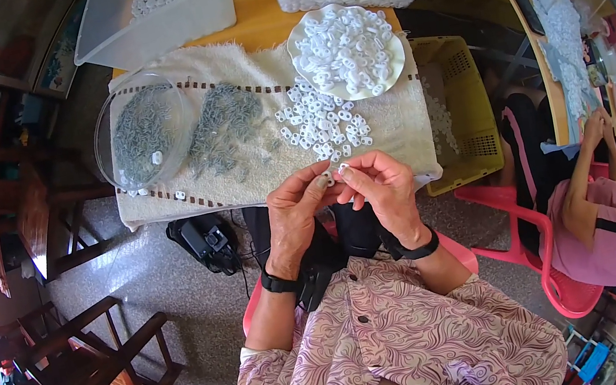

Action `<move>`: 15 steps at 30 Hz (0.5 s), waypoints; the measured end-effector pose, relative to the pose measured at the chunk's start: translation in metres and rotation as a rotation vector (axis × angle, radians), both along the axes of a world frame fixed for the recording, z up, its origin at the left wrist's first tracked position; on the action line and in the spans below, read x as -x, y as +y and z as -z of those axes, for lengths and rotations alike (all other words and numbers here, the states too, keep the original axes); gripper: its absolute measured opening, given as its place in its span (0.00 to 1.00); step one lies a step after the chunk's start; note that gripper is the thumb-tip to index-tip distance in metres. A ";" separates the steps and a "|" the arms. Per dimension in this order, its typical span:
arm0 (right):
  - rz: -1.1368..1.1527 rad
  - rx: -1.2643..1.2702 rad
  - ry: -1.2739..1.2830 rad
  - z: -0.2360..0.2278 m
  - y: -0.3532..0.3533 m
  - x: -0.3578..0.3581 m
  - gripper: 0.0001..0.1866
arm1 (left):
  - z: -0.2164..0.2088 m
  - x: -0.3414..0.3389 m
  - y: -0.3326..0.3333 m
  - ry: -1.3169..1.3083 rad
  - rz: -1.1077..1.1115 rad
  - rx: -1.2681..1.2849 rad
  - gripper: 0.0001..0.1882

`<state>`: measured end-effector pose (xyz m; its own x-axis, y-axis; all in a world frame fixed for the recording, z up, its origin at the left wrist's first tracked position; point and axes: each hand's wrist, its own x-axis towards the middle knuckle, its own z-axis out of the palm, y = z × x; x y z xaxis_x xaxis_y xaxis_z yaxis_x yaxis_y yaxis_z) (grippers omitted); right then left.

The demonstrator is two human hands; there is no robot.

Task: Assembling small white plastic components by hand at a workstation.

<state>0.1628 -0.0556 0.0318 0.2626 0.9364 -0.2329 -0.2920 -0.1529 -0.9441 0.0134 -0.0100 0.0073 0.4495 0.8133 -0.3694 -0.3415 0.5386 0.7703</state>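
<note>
Above the towel's near edge, my left hand [297, 214] and my right hand [387, 194] meet with thumbs and fingers pinched. A small white plastic piece [329, 178] shows at my left fingertips. Another bit of white plastic [343, 167] peeks out at my right fingertips; whether the two are joined is hidden. Just beyond lies a loose heap of white two-holed plastic pieces [322, 119]. Behind it, a scalloped white plate [403, 58] is piled high with the same pieces. Small grey metal pins [226, 121] lie spread on the cream towel [274, 182] to the left.
A clear round tray [102, 156] at left holds more pins and a white piece. Two clear bins [221, 13] of white parts stand at the back. A yellow crate [470, 98] sits right of the table. Further right, a person in pink [603, 226] works at another table.
</note>
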 end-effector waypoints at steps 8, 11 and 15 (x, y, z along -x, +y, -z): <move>-0.014 0.011 -0.034 -0.004 0.003 0.002 0.06 | 0.000 0.006 0.000 0.033 0.051 -0.120 0.15; -0.001 0.003 -0.032 -0.001 0.002 0.004 0.07 | 0.006 0.006 -0.001 0.004 0.015 -0.098 0.13; 0.014 0.010 -0.045 -0.002 0.001 0.007 0.07 | 0.000 0.003 -0.002 -0.028 -0.125 -0.074 0.10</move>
<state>0.1559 -0.0546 0.0342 0.2864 0.9302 -0.2298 -0.2518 -0.1584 -0.9547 0.0100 -0.0117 0.0069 0.3522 0.8883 -0.2948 -0.4242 0.4323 0.7957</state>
